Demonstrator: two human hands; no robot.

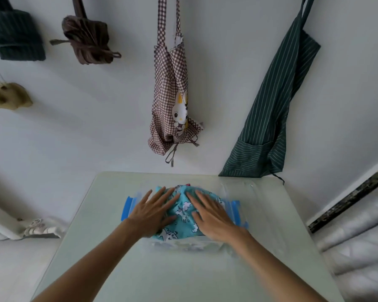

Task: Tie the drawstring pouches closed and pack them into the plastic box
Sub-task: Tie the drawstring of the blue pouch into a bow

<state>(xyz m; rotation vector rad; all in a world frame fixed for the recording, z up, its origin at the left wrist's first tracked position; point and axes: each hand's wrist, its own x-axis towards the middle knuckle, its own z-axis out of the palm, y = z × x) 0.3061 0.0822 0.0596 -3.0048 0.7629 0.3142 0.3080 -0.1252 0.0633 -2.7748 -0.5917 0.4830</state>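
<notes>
Both forearms reach over the bench (118,269) to a teal pouch (183,211) mounded in the plastic box (127,207) mid-bench. Press evenly so it settles below the rim. Left hand (150,214) lies flat, fingers spread, on the pouch's left side; right hand (213,216) likewise on its right, gripping nothing.

Soft, even daylight fills the scene — no hard glare anywhere. Faint shadows fall toward 7 o'clock from the checked apron (172,94) and the striped apron (271,110) on the wall (96,131). Wide-angle distortion bends straight edges toward 3 and 9 o'clock. The pale table (183,275) reads slightly washed out — fingertips show mild motion blur, and overall detail is soft.
</notes>
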